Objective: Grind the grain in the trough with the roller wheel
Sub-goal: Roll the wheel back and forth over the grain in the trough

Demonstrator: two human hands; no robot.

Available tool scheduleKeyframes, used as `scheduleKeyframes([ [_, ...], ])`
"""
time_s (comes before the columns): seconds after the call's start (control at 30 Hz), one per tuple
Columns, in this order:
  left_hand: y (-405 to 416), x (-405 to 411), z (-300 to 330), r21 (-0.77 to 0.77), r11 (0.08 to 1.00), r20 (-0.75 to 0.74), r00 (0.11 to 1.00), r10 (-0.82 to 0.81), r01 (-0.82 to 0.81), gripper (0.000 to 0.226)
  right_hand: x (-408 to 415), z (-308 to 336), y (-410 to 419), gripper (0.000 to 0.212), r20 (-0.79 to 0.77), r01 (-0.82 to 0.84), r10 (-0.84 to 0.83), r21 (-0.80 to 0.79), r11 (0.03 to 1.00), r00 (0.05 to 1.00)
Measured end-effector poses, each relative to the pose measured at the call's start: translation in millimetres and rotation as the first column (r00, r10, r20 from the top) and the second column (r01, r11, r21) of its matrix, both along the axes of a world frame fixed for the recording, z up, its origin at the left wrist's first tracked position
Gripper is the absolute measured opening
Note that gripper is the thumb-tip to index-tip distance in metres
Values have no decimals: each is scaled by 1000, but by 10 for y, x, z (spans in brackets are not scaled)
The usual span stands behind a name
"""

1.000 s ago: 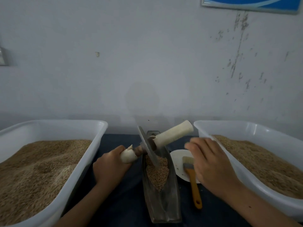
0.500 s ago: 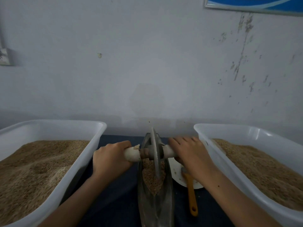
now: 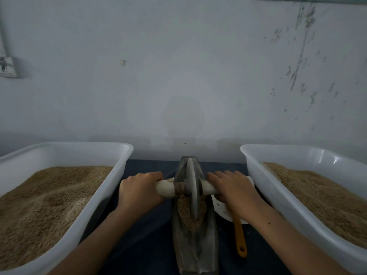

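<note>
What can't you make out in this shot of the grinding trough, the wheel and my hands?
- Head view: the brush bristles and much of the white plate are hidden under the right hand.
- The handle ends of the roller wheel are covered by the left hand and right hand.
- The trough floor under the grain is hidden.
- Both bins' outer sides are cut off by the frame edges.
</note>
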State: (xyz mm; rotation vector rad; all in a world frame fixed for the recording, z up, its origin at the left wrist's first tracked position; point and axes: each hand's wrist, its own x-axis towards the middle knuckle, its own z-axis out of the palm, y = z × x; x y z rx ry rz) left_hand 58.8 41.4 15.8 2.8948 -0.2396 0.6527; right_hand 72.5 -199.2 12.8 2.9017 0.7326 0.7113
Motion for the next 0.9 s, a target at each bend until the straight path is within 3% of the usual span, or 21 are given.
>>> scheduleKeyframes([
  [0.4,-102,273,29,180,984,-201,979,16,21,28,157,15,-15,32,-48,-39,40,7,999,998],
  [0.73,-136,393,51,235,972,-120,992,27,2,21,237,-18,-12,28,-23,-14,15,35,999,1000],
  [0.9,-69,358,49,255,966,-231,973,12,49,27,141,70,-29,25,-141,-37,40,25,999,989],
])
